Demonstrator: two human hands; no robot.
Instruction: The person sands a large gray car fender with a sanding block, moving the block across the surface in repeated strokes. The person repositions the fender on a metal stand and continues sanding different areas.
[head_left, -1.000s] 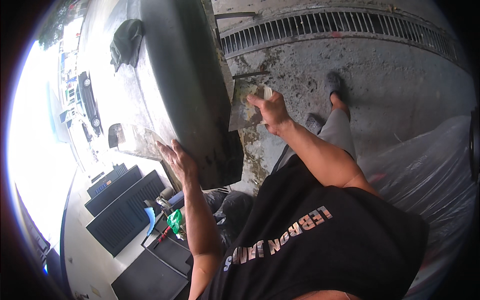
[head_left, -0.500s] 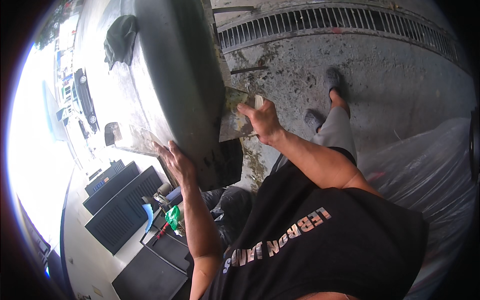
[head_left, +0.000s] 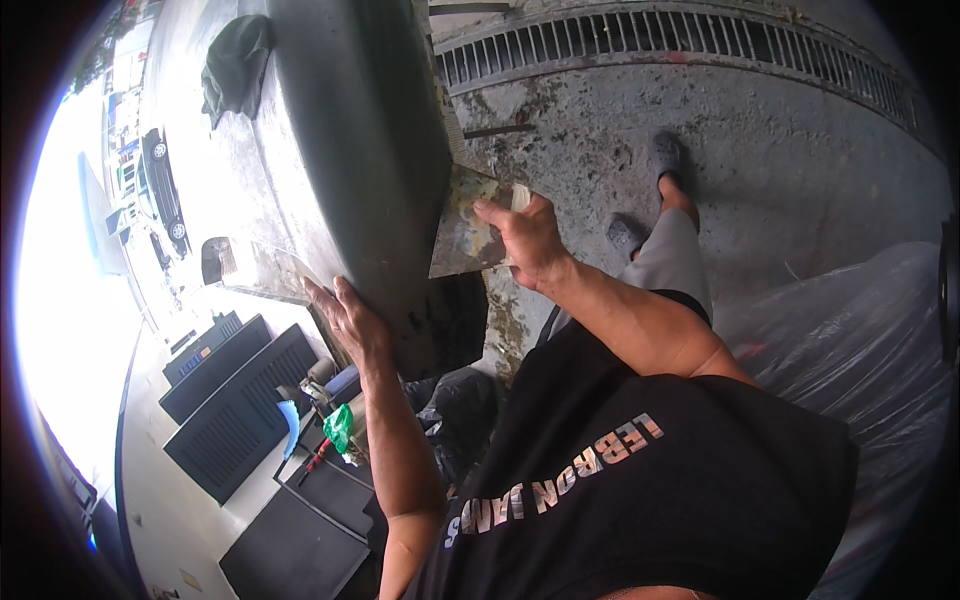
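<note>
A large grey curved body panel [head_left: 350, 140], apparently part of a vehicle, fills the upper left middle. My left hand [head_left: 352, 322] lies on its near lower edge with the fingers stretched out, holding nothing. To the right, my right hand [head_left: 527, 240] grips a flat, stained, roughly square plate [head_left: 465, 225] by its right side, thumb on top. A pale strip runs along the gripped side. The plate's left part overlaps the panel's dark right side; whether they touch I cannot tell. A dark green cloth [head_left: 238, 68] is draped over the panel's far end.
A floor drain grate [head_left: 640, 38] crosses the stained concrete floor [head_left: 800, 150] at the back. My feet are in grey clogs [head_left: 665, 155]. Clear plastic sheeting [head_left: 860, 340] lies at right. Dark louvred panels [head_left: 240, 415], a green plastic bag [head_left: 338, 428] and black bags [head_left: 460, 415] sit lower left.
The plate in my right hand has tilted slightly, and its free end has shifted a little left. My left hand stays on the panel's edge. The whole view has shifted slightly.
</note>
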